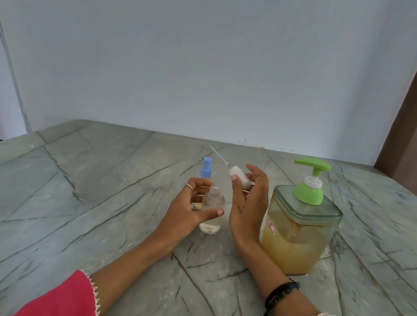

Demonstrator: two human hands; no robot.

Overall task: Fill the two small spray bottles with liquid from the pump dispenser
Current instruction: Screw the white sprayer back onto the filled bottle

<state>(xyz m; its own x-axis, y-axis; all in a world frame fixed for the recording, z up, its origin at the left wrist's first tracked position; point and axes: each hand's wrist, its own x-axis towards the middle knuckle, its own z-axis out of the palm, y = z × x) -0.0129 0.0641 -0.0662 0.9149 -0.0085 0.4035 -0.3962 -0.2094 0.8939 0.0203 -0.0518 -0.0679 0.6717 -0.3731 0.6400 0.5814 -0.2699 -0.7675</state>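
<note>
Grey-green veined table point(94, 196) – green pump dispenser point(301, 220) with amber liquid, blue-capped bottle point(206, 168), pink sleeves point(61, 302)

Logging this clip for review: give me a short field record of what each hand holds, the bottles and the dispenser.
left hand: grips open clear bottle, standing on counter
right hand: holds white spray cap, dip tube pointing away
second bottle: blue cap on, behind left hand
pump dispenser: right, yellowish liquid, green pump

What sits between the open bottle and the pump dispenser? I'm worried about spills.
In the head view, only the right hand, holding the removed spray cap, lies between the open bottle and the pump dispenser.
</note>
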